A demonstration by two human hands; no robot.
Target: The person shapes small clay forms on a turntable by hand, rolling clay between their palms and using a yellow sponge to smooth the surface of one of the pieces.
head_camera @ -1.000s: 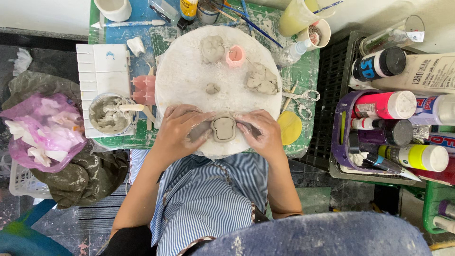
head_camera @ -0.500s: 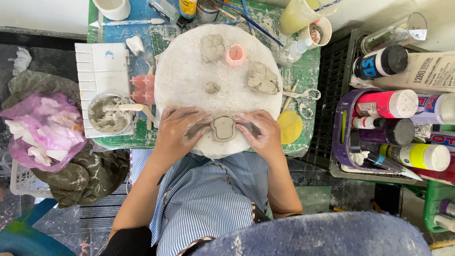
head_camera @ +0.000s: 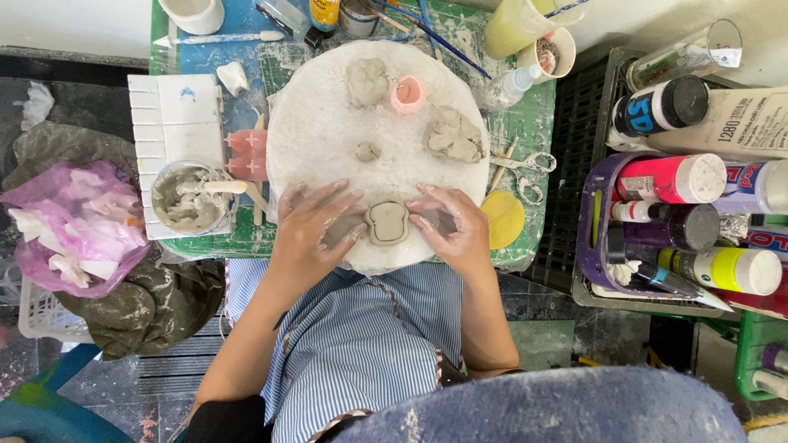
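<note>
Clay slab sits flat between both hands: left hand and right hand press its sides, fingers loosely spread. Paint bottles lie well off beyond the right hand.

We see a small flat slab of grey clay, cut to the outline of a slice of bread with a rounded top and a raised rim. It lies flat on the near edge of the round white board, at its middle. Clay-smeared fingers press in on it from the left and the right, touching its sides.
</note>
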